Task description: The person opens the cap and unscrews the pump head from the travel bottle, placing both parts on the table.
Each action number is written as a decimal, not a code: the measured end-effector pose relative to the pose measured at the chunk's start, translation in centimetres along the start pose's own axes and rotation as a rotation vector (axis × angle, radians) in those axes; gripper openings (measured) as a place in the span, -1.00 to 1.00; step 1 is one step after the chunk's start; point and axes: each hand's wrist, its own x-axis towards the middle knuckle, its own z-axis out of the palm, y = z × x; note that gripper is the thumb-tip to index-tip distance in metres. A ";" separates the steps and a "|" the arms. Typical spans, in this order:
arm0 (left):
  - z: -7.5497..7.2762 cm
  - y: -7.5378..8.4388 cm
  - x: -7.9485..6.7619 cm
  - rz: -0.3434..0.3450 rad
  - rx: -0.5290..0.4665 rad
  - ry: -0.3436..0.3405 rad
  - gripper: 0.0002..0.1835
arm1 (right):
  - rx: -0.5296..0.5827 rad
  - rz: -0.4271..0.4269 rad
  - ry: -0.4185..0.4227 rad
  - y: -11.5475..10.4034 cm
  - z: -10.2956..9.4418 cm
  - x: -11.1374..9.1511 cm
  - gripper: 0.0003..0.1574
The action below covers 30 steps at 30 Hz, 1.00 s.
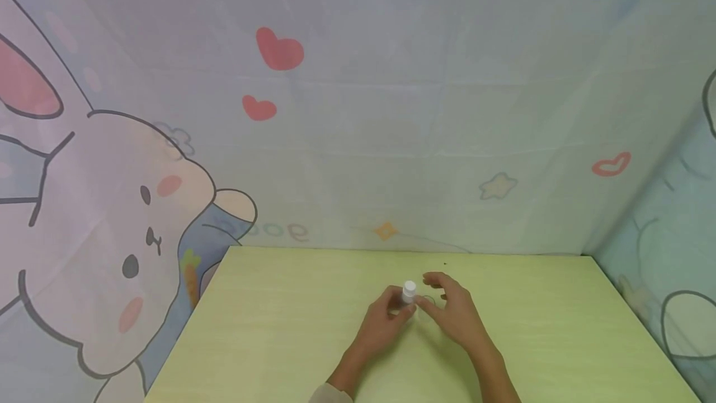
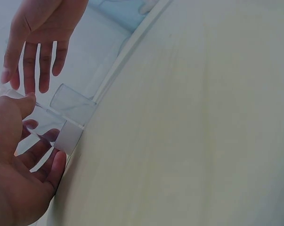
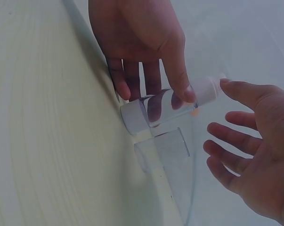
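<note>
A small bottle (image 3: 172,107) with a see-through body, a white base and a white top stands upright on the table. My left hand (image 1: 382,323) holds it, thumb on the near side of the body and fingers behind, as the right wrist view shows. My right hand (image 1: 457,319) is just right of the bottle, palm towards it. Its thumb tip is right at the white top, while the other fingers are spread and loosely bent, with nothing between them. A clear, hollow cap (image 3: 167,148) stands on the table close beside the bottle, under the right hand.
The pale yellow-green table (image 1: 268,328) extends around both hands. Behind it hangs a printed cloth (image 1: 391,142) with hearts, stars and a large rabbit at left. A tiny dark speck (image 1: 445,264) lies on the table beyond the right hand.
</note>
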 end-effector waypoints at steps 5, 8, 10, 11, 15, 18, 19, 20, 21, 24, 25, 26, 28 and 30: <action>0.0 0.0 0.0 0.002 0.006 0.002 -0.64 | 0.002 -0.009 0.000 -0.3 0.2 0.0 -0.32; 0.0 -0.1 0.0 0.002 0.011 0.001 -0.63 | 0.001 -0.017 0.006 -0.5 0.3 0.0 -0.33; 0.0 -0.1 0.0 0.005 0.014 0.003 -0.63 | 0.007 -0.019 0.011 -0.5 0.4 0.0 -0.35; 0.0 -0.2 0.0 0.006 0.015 0.004 -0.63 | 0.009 -0.019 0.013 -0.6 0.5 0.1 -0.35; 0.1 -0.3 0.1 0.011 0.016 0.006 -0.64 | 0.017 -0.013 0.015 -0.7 0.6 0.1 -0.35; 0.1 -0.4 0.2 0.009 0.013 0.006 -0.64 | 0.016 -0.013 0.019 -0.8 0.7 0.2 -0.35; 0.1 -0.4 0.2 0.009 0.012 0.006 -0.64 | 0.016 -0.014 0.020 -0.9 0.7 0.2 -0.36; 0.0 -0.3 0.2 0.010 0.011 0.006 -0.65 | 0.015 -0.015 0.020 -0.9 0.7 0.2 -0.36; 0.0 -0.3 0.2 0.011 0.010 0.005 -0.64 | 0.016 -0.016 0.020 -0.9 0.7 0.2 -0.37; 0.0 -0.2 0.3 0.015 0.009 0.004 -0.64 | 0.017 -0.018 0.023 -1.1 0.8 0.2 -0.38; 0.0 -0.2 0.2 0.017 0.012 0.005 -0.64 | 0.017 -0.016 0.023 -1.2 0.8 0.2 -0.39; 0.0 -0.1 0.2 0.016 0.014 0.005 -0.63 | 0.015 -0.014 0.024 -1.2 0.8 0.2 -0.39; 0.0 -0.1 0.2 0.014 0.017 0.006 -0.62 | 0.015 -0.010 0.025 -1.3 0.9 0.2 -0.39; 0.0 -0.1 0.1 0.011 0.022 0.007 -0.62 | 0.015 -0.008 0.024 -1.3 1.0 0.1 -0.39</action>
